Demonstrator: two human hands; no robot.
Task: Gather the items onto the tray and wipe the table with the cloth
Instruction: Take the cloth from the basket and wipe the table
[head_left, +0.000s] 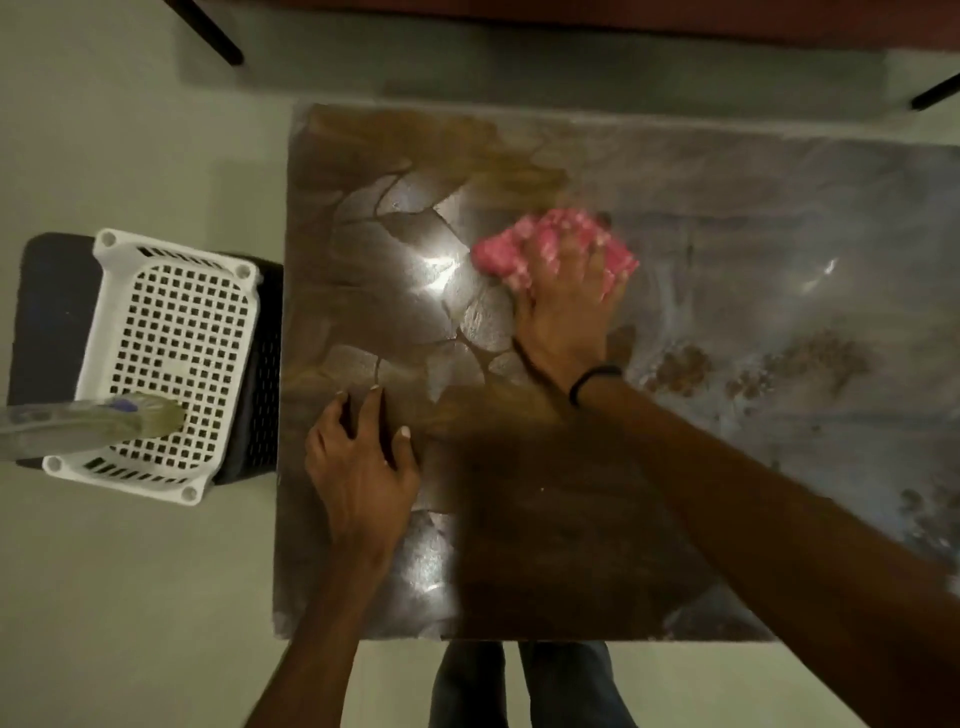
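1. The right hand (566, 306) pressed down on the bunched pink cloth (550, 249) mid-table (727, 234).
2. The left hand (363, 462) lay spread flat, near-left edge.
3. The white tray (171, 358) sat left, off the table.

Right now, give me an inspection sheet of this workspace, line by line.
Surface: table is dark and glossy with a stone-like pattern; pale smears on the right part.
Job's things: pink cloth bunched on the tabletop; white perforated tray sits on a dark stool left of the table, a blurred bottle lying across it.
Clutter: nothing seen on the table.
Hands: right hand presses on the cloth; left hand flat on the table, holding nothing.
Cables: nothing seen.
Surroundings: pale floor; dark furniture legs at the far side; the person's legs at the near edge.
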